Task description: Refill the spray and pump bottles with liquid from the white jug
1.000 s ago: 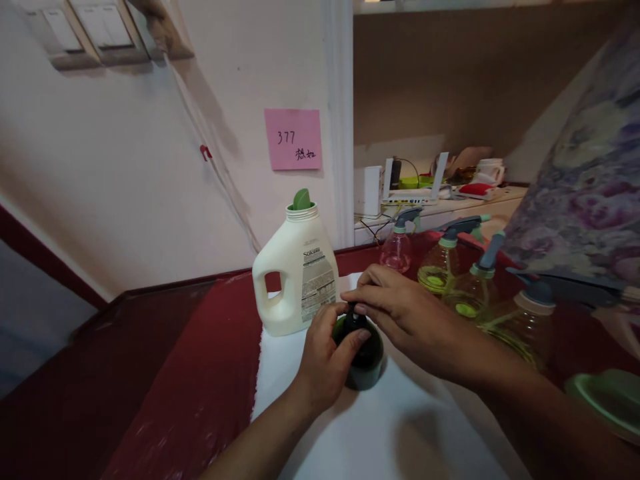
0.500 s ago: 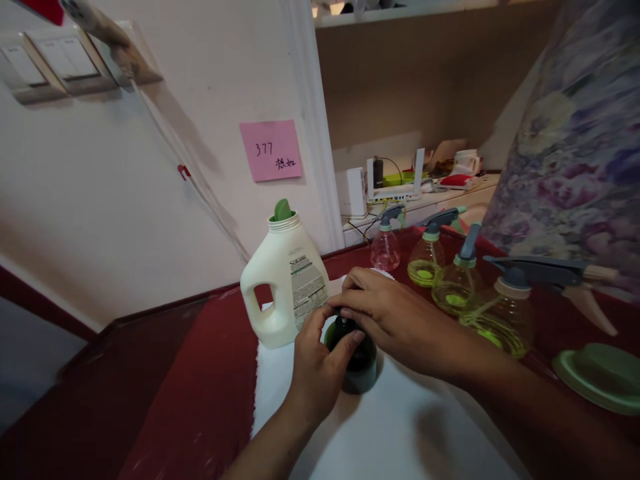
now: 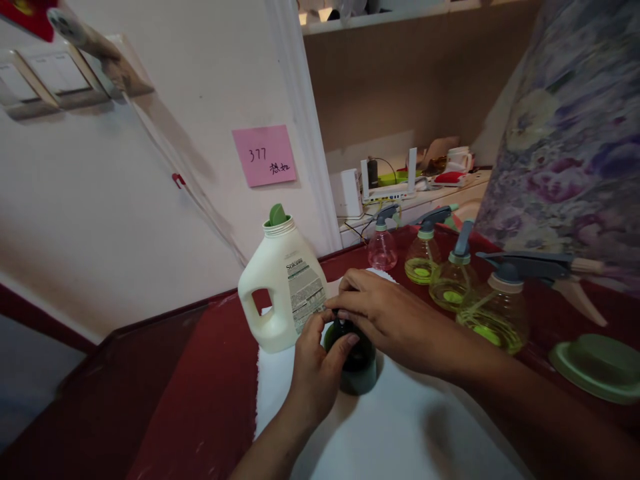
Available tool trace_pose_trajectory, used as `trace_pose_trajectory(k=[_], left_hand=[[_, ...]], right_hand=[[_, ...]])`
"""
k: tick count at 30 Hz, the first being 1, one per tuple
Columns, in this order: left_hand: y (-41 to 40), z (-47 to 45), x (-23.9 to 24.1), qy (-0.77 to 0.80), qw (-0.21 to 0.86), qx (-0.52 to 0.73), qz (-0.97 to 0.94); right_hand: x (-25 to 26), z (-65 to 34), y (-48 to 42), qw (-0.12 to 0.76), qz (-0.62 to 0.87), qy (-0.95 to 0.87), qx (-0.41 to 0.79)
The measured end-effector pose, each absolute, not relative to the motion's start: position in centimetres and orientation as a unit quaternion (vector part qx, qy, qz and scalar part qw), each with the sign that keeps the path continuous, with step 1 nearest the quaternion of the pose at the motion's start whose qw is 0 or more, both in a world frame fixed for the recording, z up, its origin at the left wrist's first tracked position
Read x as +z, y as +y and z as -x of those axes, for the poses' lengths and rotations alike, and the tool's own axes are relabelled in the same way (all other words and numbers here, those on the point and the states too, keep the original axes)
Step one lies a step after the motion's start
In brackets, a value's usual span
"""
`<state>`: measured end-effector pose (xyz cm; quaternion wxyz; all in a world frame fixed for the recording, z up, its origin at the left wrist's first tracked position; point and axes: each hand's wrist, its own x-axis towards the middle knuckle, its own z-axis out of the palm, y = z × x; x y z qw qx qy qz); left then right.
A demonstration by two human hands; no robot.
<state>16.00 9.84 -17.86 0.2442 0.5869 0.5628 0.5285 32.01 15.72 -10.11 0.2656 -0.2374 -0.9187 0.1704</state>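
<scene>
A dark green bottle (image 3: 361, 375) stands upright on a white cloth (image 3: 370, 440). My left hand (image 3: 319, 363) is closed round the bottle's shoulder, thumb in front. From the right, my right hand (image 3: 383, 313) reaches over the bottle, its fingers pinched on the dark top; they hide most of that top, so its shape cannot be made out. Behind my left hand is a cream detergent jug (image 3: 273, 293), uncapped, with a green spout (image 3: 277, 215) in its neck.
On the right stand spray bottles: one with pink liquid (image 3: 383, 255), several with yellow-green liquid (image 3: 493, 320). A pale green lid-like piece (image 3: 597, 367) lies at the far right. Behind are a router (image 3: 389, 192), a pink note (image 3: 265, 157) on the wall, and a floral cloth (image 3: 575, 147).
The view has shifted slightly, so the background sits a little further left. Both hands keep nearly the same hold on the green bottle, which stays in place.
</scene>
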Motion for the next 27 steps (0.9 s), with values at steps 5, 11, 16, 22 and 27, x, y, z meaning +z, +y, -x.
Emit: trace_pose_trajectory(k=[5, 11, 16, 22, 27], left_hand=[[9.9, -15.8, -18.5, 0.544, 0.252, 0.519, -0.609], [10.1, -15.6, -19.3, 0.523, 0.266, 0.534, -0.609], [9.7, -15.4, -19.9, 0.54, 0.296, 0.568, -0.546], [9.7, -15.8, -19.8, 0.563, 0.296, 0.633, -0.441], [9.8, -16.0, -19.6, 0.584, 0.299, 0.631, -0.414]], right_hand=[[-10.3, -31.9, 15.8, 0.271, 0.235, -0.919, 0.165], [-10.7, -31.7, 15.9, 0.295, 0.232, -0.911, 0.173], [-10.4, -32.7, 16.0, 0.364, 0.228, -0.871, 0.239], [-12.1, -34.6, 15.7, 0.381, 0.317, -0.834, 0.242], [-16.1, -34.7, 15.1, 0.32, 0.32, -0.812, 0.369]])
